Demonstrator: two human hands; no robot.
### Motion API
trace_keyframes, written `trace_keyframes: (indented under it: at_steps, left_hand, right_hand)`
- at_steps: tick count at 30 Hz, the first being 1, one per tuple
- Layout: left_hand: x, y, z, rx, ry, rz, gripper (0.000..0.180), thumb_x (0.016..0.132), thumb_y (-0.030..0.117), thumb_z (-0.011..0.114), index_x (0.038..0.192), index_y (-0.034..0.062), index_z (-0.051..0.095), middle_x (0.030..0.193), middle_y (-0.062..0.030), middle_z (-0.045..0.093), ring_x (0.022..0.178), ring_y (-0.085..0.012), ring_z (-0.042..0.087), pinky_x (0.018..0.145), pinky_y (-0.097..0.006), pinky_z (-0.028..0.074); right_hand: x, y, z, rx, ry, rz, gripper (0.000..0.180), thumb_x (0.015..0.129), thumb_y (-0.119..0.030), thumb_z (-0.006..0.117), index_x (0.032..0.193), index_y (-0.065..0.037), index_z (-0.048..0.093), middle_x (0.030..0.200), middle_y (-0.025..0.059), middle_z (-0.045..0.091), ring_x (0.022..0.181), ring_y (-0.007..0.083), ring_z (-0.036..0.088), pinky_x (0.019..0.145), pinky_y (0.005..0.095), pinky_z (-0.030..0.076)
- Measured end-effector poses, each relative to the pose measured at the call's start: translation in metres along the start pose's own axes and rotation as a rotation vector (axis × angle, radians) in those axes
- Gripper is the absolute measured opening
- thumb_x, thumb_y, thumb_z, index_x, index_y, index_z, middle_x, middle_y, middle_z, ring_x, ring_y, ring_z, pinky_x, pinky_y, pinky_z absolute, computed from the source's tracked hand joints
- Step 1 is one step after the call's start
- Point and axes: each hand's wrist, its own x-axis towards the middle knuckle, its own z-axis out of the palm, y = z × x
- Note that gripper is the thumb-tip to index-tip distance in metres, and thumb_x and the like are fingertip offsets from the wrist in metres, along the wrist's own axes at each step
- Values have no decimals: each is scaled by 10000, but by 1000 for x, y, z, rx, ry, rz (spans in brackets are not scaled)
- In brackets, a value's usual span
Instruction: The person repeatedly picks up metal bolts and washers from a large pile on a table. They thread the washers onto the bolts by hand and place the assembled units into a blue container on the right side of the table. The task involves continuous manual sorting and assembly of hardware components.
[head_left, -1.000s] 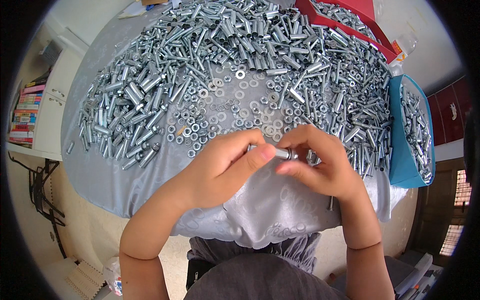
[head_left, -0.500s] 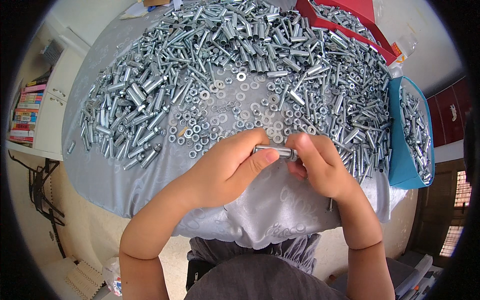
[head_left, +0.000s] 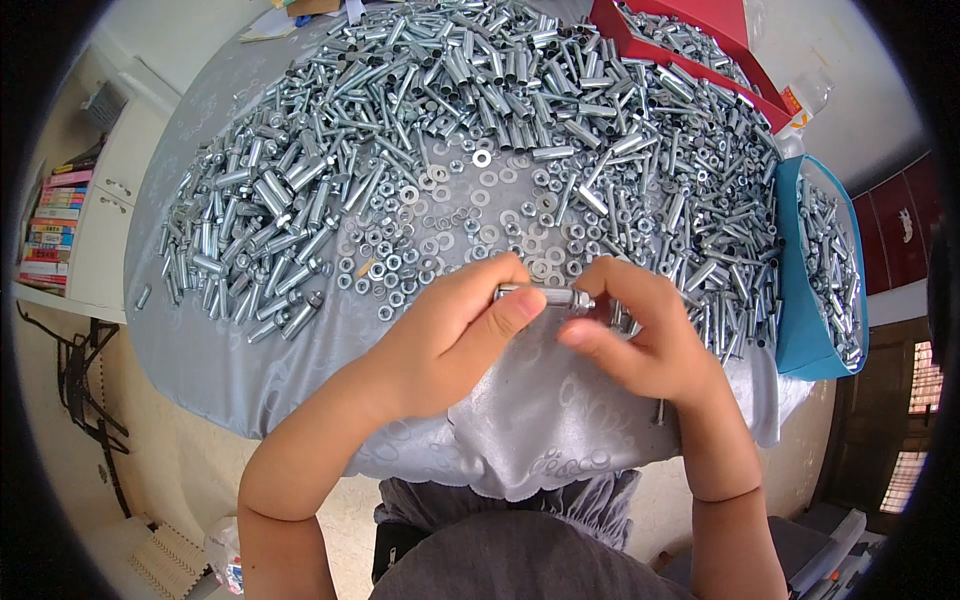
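My left hand (head_left: 450,325) is closed around a silver expansion bolt (head_left: 558,296), thumb lying along its metal sleeve. The bolt lies level, with its nut end pointing right. At that end is my right hand (head_left: 650,335), its thumb apart from the curled index finger; the index finger is close to or touching the nut, and the other fingers are partly hidden. Beyond my hands lie loose nuts and flat washers (head_left: 481,158). Assembled expansion bolts (head_left: 270,190) are heaped on the left side of the table.
Metal sleeves (head_left: 500,75) pile up at the back of the grey cloth-covered table (head_left: 330,390). Long bolts and more nuts spread over the right side. A red box (head_left: 765,90) and a blue box (head_left: 805,320), both holding metal parts, stand at the right.
My right thumb has moved down and away from the bolt's nut end, opening a gap to the index finger. The left hand keeps hold of the bolt, shifted slightly left.
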Motion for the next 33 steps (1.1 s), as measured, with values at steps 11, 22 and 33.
trace_keyframes:
  at_steps: [11, 22, 33]
  left_hand:
    - [2, -11, -2, 326, -36, 291, 242, 881, 252, 511, 852, 14, 477, 740, -137, 460, 624, -306, 468, 560, -350, 379]
    - [9, -3, -43, -1115, 318, 166, 276, 943, 323, 387, 827, 76, 426, 733, -19, 410, 604, -128, 374, 548, -247, 303]
    - [-11, -30, -144, -1489, 464, 426, 344, 947, 351, 327, 877, 38, 451, 781, -45, 432, 644, -139, 405, 614, -276, 352]
  right_hand:
    - [-2, 4, -4, -164, -284, 13, 319, 846, -326, 560, 742, -29, 506, 523, 144, 490, 466, 325, 506, 432, 376, 366]
    - [-3, -5, -3, 431, 249, 61, 77, 847, -101, 582, 850, -25, 578, 584, -36, 483, 479, 34, 389, 453, 183, 297]
    - [4, 6, -21, 872, 566, 286, 177, 887, -192, 521, 853, -21, 552, 534, -42, 364, 464, 48, 306, 444, 206, 249]
